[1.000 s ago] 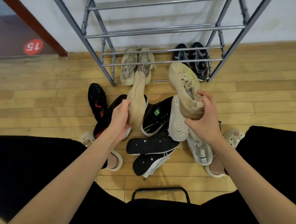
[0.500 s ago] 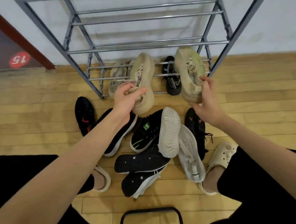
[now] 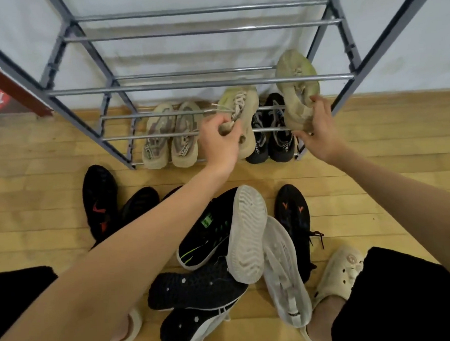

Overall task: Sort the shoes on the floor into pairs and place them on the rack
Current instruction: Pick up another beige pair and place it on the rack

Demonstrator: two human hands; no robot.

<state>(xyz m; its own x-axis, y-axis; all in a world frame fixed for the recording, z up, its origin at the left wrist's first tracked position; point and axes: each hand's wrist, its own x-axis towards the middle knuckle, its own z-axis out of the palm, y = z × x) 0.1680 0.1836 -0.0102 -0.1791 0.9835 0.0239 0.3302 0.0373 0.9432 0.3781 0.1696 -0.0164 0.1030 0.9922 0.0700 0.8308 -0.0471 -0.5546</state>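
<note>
My left hand grips the heel of a beige-green sneaker, held just below the second shelf bar of the metal rack. My right hand holds the matching sneaker by its heel; its toe pokes up past that bar at the rack's right side. On the bottom shelf sit a beige pair at the left and a black pair at the right, partly hidden behind the held shoes. Several black and white shoes lie heaped on the wooden floor.
A black shoe with red marks lies at the left of the heap, another at the right. My feet in cream clogs flank the heap. A white wall stands behind the rack, and a red door frame at the left.
Both hands have carried the beige-green sneakers up and forward from above the heap to the rack. The right sneaker now reaches over the second shelf bar.
</note>
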